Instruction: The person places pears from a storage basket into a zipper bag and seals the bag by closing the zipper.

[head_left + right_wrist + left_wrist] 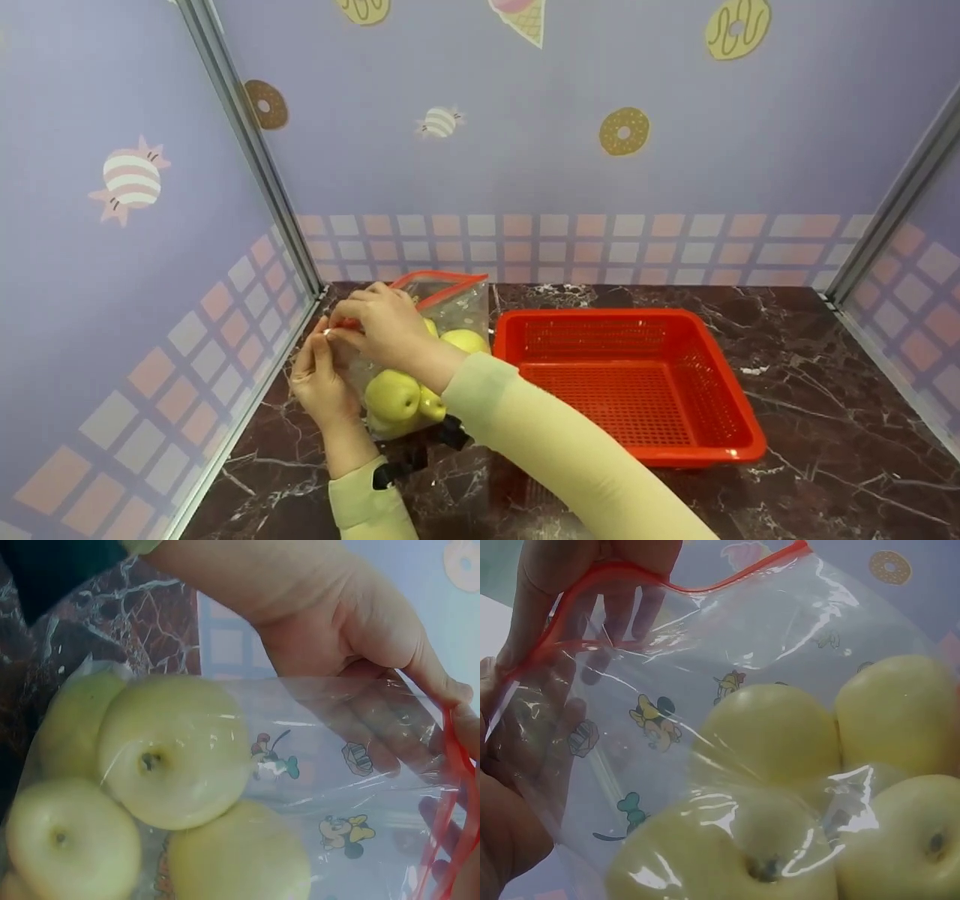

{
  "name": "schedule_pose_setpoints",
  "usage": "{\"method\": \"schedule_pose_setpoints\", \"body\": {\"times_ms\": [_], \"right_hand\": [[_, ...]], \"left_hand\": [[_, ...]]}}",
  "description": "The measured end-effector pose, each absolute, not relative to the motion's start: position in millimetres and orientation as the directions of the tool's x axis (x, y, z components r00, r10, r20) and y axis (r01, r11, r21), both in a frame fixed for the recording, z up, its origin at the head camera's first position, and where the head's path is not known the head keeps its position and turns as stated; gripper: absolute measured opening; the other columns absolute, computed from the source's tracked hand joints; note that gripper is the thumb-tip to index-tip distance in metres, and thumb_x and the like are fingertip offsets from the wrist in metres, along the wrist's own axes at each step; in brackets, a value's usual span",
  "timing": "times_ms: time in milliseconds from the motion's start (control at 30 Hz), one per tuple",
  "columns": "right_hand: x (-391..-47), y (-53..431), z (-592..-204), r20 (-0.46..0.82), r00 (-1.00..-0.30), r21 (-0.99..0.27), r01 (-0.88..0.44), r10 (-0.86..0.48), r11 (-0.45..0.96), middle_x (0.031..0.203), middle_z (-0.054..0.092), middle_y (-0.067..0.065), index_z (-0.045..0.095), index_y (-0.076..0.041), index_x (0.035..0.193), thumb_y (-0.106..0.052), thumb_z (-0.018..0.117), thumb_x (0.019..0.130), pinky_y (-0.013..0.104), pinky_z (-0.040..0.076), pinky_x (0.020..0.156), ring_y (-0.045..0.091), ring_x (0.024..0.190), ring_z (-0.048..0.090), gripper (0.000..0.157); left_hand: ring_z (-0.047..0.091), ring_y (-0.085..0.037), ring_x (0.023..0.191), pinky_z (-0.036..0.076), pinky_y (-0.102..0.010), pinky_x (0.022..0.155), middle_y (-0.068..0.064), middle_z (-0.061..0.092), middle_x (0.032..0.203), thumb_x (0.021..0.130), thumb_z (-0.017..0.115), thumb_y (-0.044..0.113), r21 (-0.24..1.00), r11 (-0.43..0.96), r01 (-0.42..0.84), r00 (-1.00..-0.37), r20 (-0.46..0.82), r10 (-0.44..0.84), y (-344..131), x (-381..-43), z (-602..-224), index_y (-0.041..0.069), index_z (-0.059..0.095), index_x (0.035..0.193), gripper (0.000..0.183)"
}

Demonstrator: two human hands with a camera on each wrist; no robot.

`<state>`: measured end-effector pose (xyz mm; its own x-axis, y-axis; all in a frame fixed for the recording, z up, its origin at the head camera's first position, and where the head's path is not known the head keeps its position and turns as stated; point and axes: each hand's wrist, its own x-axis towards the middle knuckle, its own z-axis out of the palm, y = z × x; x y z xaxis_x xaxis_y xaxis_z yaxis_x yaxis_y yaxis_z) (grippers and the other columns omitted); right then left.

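Note:
A clear zip bag [469,311] with a red zip strip [450,276] and small cartoon prints holds several pale yellow-green, apple-like fruits [393,395]. It stands on the dark tabletop at the left. My left hand [326,386] pinches the left end of the bag's mouth between thumb and fingers. From above, my right hand [386,322] meets it there, thumb and fingers pinching the red strip. Toward the right end the two sides of the mouth gape apart. In the left wrist view, the fruits [769,731] crowd together behind the clear film, below the red strip [705,589].
A red plastic basket [709,360] with slotted sides stands just right of the bag. Purple patterned walls rise behind and at both sides, the left wall [247,285] close to my left hand. My right forearm [570,442] crosses in front of the basket's near left corner.

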<state>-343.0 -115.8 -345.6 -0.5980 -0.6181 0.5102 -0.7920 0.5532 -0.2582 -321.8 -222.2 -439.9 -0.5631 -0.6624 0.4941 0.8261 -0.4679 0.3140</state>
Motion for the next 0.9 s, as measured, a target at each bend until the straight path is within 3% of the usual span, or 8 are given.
{"method": "schedule_pose_setpoints", "body": {"times_ms": [300,567,767,900], "right_hand": [[-347.0,-102.3,-346.6,0.557,-0.534,-0.174,-0.824,-0.637,0.539,0.106,0.076,-0.011,0.076,-0.024,0.104,-0.033,0.069,0.099,0.032,0.050,0.084,0.012,0.100,0.065,0.013],[-352.1,-94.4,-351.4,0.620,-0.470,-0.123,-0.849,-0.628,0.514,0.102,0.078,-0.010,0.077,-0.023,0.100,-0.034,0.070,0.098,0.034,0.053,0.085,0.012,0.095,0.068,0.014],[-355.9,-87.5,-353.1,0.610,-0.497,-0.139,-0.834,-0.617,0.534,0.100,0.079,-0.010,0.078,-0.022,0.100,-0.035,0.070,0.097,0.037,0.054,0.088,0.014,0.094,0.067,0.015],[-360.0,-80.4,-352.9,0.598,-0.516,-0.160,-0.827,-0.613,0.539,0.100,0.079,-0.010,0.077,-0.022,0.101,-0.035,0.069,0.098,0.039,0.053,0.093,0.014,0.094,0.065,0.016]], "left_hand": [[0.079,-0.015,0.078,0.063,-0.026,0.071,-0.009,0.081,0.093,0.088,0.074,0.015,0.353,-0.423,0.835,-0.550,0.478,-0.685,-214.4,-325.5,-437.0,0.000,0.081,0.099,0.020],[0.077,-0.015,0.071,0.062,-0.024,0.065,-0.009,0.080,0.084,0.088,0.075,0.016,0.374,-0.389,0.842,-0.531,0.449,-0.719,-213.4,-326.4,-436.4,-0.001,0.081,0.098,0.021],[0.080,-0.023,0.080,0.063,-0.028,0.072,-0.017,0.080,0.087,0.088,0.074,0.015,0.344,-0.420,0.840,-0.536,0.400,-0.743,-213.6,-324.5,-435.7,-0.005,0.079,0.101,0.024],[0.080,-0.023,0.081,0.064,-0.028,0.072,-0.015,0.080,0.088,0.087,0.075,0.018,0.364,-0.423,0.830,-0.546,0.375,-0.749,-214.5,-324.1,-435.4,-0.003,0.080,0.101,0.026]]}}
